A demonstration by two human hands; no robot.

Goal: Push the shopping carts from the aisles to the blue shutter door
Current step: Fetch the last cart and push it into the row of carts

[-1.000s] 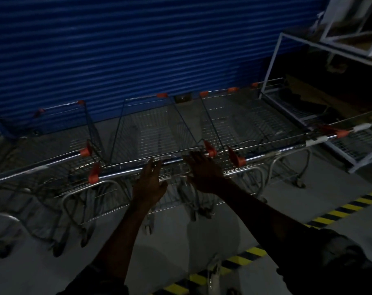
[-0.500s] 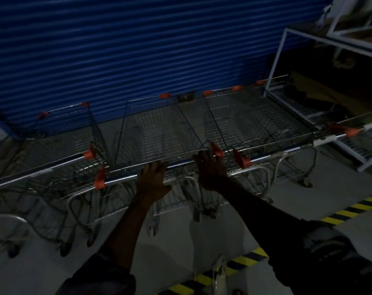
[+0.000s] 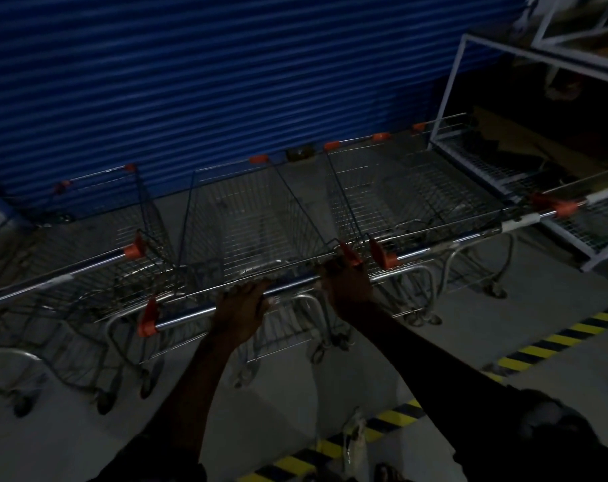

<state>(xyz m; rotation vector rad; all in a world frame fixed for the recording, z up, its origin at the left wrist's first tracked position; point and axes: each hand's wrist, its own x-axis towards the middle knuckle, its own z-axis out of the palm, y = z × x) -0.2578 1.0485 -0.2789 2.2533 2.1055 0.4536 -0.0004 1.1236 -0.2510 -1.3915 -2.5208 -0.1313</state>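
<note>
Three wire shopping carts stand side by side with their fronts against the blue shutter door. The middle cart has a chrome handle with orange end caps. My left hand is wrapped over the middle of that handle. My right hand grips the same handle at its right end, next to the orange cap. The left cart and the right cart flank it closely, their handles almost in line.
A white metal rack with wire shelves stands at the right, beside the right cart. A yellow and black hazard stripe crosses the grey floor behind the carts. The scene is dim.
Both hands went from hovering open just above the middle cart's handle to closing around it. The view has shifted slightly nearer to the carts.
</note>
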